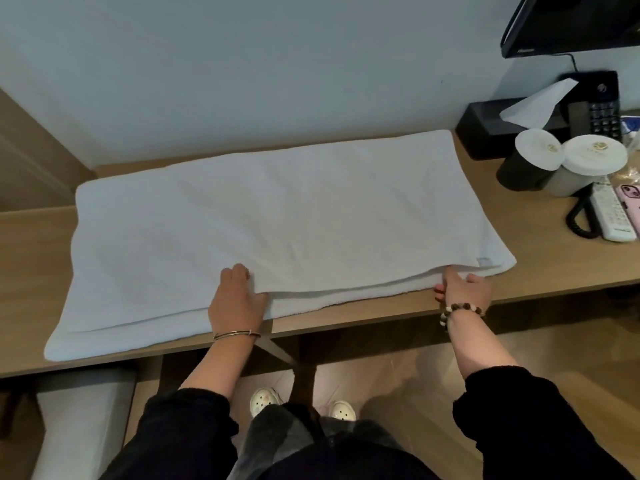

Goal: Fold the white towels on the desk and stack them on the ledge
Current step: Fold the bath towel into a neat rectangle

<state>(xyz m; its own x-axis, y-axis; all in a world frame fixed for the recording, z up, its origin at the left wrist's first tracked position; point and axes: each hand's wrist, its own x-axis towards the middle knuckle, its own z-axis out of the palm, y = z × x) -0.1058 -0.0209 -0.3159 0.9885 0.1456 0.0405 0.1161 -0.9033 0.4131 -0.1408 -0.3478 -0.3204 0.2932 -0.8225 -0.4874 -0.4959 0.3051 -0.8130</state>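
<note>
Fingers (239, 271) of the left hand (235, 299) and right hand (464, 292) seemingly pinch the large white terry towel (277, 216) by its near edge. Probably they are squaring its layers on the tan wooden worktop (554, 268).

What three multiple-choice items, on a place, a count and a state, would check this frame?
1. Where do the cups stand?
A. on the floor
B. on the desk, right of the towel
C. on a shelf
2. How many cups have white lids?
A. one
B. two
C. four
3. How does the towel lie?
A. rolled up
B. crumpled in a heap
C. flat, in layers
Answers: 1 B, they stand by the tissue box; 2 B, two lids show side by side; 3 C, layered edges show along its near side.
</note>
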